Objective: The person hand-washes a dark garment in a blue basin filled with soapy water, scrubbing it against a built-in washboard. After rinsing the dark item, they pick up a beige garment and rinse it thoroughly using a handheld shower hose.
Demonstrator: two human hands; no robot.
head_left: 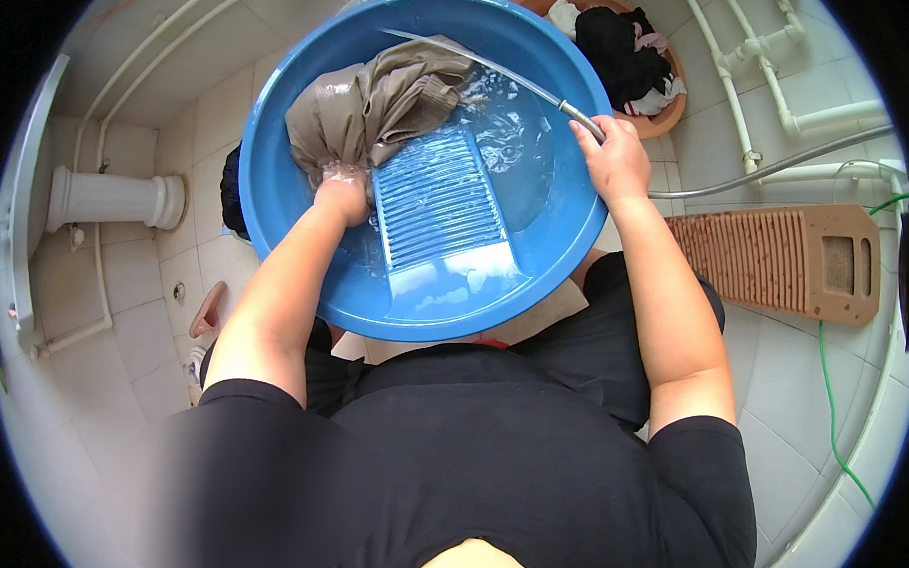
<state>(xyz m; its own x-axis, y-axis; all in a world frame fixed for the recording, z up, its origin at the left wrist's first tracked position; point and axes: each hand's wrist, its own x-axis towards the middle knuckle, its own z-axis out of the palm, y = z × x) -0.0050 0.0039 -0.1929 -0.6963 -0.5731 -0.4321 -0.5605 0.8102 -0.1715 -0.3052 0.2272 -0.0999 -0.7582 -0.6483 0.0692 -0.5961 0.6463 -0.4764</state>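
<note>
A large blue basin [431,323] stands before me with water and a built-in ribbed washboard [437,199]. Soaked brown-grey clothing [368,102] is bunched at its far left, beside the washboard. My left hand [342,193] is closed on the near edge of this garment; its fingertips are hidden by wet cloth and water. Over the basin's right rim, my right hand [615,160] grips the metal end of a hose [581,117]. From that end a thin clear streak, like a water jet, crosses toward the far side. The water beneath is rippled and splashing.
An orange tub [667,119] of dark and white clothes stands at the far right. A brown washboard [764,258] lies right of my leg. The grey hose [781,170] runs right past white pipes [725,69]. A white pedestal [111,199] and pink slipper [208,310] are left.
</note>
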